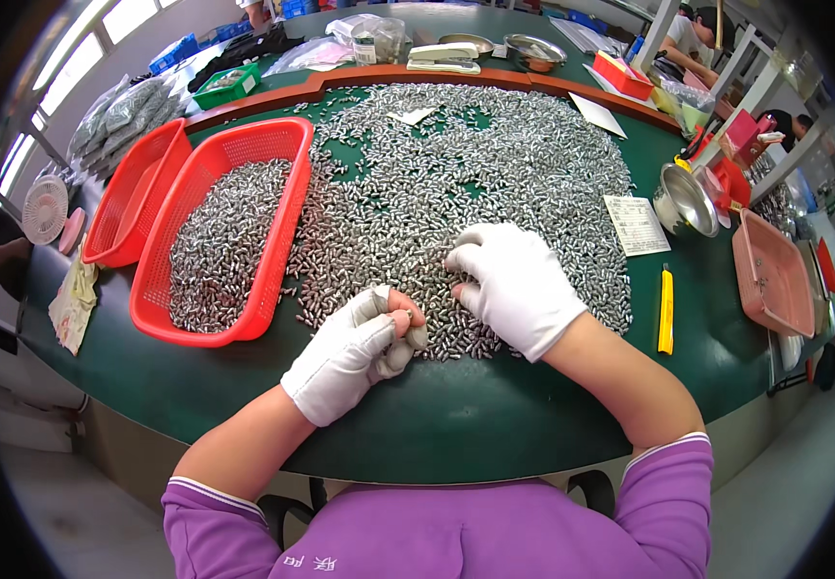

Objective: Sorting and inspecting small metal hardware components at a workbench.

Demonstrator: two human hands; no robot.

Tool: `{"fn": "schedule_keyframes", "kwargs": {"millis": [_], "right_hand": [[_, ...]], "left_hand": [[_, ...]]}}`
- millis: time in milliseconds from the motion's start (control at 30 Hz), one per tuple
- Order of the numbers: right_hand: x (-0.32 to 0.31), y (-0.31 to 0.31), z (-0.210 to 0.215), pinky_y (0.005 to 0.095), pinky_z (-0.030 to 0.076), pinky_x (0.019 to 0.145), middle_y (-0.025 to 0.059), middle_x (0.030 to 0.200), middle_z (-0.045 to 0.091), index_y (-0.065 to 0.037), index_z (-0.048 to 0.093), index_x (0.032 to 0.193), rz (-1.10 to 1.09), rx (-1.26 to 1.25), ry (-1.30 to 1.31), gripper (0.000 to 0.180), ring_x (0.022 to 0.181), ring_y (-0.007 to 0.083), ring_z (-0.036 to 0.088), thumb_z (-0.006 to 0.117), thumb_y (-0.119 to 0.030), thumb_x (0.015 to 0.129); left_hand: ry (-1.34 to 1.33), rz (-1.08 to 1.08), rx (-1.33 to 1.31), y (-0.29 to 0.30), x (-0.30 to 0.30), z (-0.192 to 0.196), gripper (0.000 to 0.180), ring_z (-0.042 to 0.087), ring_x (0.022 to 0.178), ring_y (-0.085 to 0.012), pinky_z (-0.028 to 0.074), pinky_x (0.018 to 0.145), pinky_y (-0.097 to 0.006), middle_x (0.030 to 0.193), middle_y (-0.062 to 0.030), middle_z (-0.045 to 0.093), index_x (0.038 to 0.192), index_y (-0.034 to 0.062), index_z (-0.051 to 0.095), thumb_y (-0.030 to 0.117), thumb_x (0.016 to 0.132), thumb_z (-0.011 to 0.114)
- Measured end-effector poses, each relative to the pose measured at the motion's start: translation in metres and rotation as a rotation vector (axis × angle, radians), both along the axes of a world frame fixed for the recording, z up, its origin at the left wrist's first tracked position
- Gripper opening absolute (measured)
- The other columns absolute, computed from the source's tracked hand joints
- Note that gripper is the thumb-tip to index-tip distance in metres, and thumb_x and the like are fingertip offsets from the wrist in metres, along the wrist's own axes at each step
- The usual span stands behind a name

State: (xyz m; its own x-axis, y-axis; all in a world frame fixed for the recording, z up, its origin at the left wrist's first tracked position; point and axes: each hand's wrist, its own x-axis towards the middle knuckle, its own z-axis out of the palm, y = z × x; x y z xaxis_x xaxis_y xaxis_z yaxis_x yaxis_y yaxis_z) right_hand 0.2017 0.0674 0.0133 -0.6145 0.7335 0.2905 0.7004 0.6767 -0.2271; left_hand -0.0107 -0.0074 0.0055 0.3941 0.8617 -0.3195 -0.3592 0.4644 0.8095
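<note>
Keep the pinch light on the small metal pieces (379, 222) spread over the green bench (495, 415) — the right hand (519, 289) is at them, thumb and forefinger apart, while the left hand (355, 352) curls its fingers together, on what I cannot tell.

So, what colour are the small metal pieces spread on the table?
The small metal pieces are shiny silvery grey; best seen in the head view.
</note>
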Motion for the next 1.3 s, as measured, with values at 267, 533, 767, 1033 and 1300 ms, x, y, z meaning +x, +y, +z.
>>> {"fn": "schedule_keyframes", "kwargs": {"millis": [267,533,767,1033,1300], "right_hand": [[-0.006,0.002,-0.008,0.0401,0.051,0.078,0.0063,0.090,0.064,-0.009,0.066,0.083,0.041,0.072,0.024,0.009,0.087,0.0288,0.063,0.069,-0.016,0.078],[-0.013,-0.009,0.013,0.0391,0.051,0.076,0.0088,0.094,0.065,-0.006,0.065,0.084,0.370,-0.122,0.465,0.013,0.086,0.0300,0.063,0.074,-0.009,0.076],[-0.014,-0.009,0.011,0.0384,0.052,0.074,0.0087,0.095,0.066,-0.005,0.068,0.089,0.426,-0.134,0.486,0.014,0.087,0.0299,0.064,0.072,-0.007,0.076],[0.001,0.004,-0.006,0.0405,0.052,0.081,0.0070,0.094,0.065,-0.008,0.069,0.094,0.056,0.072,0.058,0.019,0.090,0.0291,0.064,0.072,-0.017,0.077],[-0.006,0.001,-0.007,0.0389,0.052,0.075,0.0054,0.086,0.063,-0.010,0.067,0.079,0.030,0.108,-0.023,0.009,0.082,0.0262,0.063,0.071,-0.018,0.077]], "left_hand": [[-0.016,-0.006,0.034,0.000,-0.002,-0.002,0.013,0.050,0.070,-0.0038,0.042,0.065,-0.017,0.089,0.0017,0.061,0.104,0.0107,0.057,0.023,0.098,0.058],[-0.165,-0.080,0.012,-0.001,-0.004,-0.007,0.035,0.051,0.079,-0.0059,0.043,0.075,-0.019,0.100,-0.0005,0.059,0.118,0.0073,0.050,0.025,0.093,0.066],[-0.101,-0.040,0.002,0.001,-0.003,-0.007,0.028,0.049,0.075,-0.0058,0.041,0.069,-0.019,0.098,-0.0008,0.059,0.113,0.0095,0.052,0.023,0.094,0.067],[-0.066,-0.006,0.008,-0.001,-0.002,-0.006,0.019,0.052,0.074,-0.0050,0.043,0.067,-0.019,0.094,0.0009,0.062,0.107,0.0099,0.057,0.025,0.097,0.063],[-0.080,-0.029,0.015,0.000,-0.004,-0.005,0.021,0.053,0.077,-0.0052,0.044,0.070,-0.019,0.095,0.0013,0.061,0.109,0.0096,0.057,0.026,0.098,0.061]]}}
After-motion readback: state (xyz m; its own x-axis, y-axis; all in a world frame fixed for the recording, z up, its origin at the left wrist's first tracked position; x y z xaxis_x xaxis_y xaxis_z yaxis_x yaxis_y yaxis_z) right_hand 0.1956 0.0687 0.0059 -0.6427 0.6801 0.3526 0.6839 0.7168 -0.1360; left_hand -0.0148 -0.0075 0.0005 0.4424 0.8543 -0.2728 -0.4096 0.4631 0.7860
